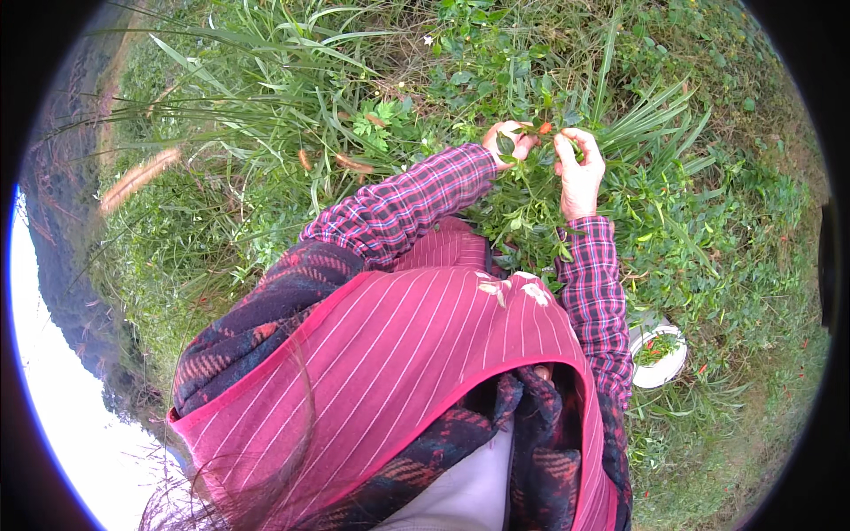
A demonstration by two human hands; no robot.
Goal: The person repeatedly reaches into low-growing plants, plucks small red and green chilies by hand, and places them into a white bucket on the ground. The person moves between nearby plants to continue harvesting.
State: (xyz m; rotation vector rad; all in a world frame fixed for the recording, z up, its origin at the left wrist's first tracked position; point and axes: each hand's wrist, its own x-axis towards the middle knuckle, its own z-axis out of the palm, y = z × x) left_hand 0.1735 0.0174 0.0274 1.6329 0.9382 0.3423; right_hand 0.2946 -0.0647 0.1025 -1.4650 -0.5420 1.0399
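Note:
My left hand (510, 143) is closed around a leafy sprig of a pepper plant (528, 212), with a dark green leaf (505, 145) lying across the fingers. An orange-red pepper (545, 127) shows between my two hands, just beyond the left fingertips. To its right, my right hand (582, 166) pinches thumb and forefinger together on a small part of the same plant. What exactly sits between those fingertips is too small to make out. Green foliage hides the plant's lower stems.
A white bucket (676, 373) stands in the foliage to the right, holding green and red pickings (656, 350). Long grass blades (654, 126) rise beyond my right hand. Tall grass with fuzzy seed heads (141, 179) spreads on the left. More pepper plants (704, 219) grow at right.

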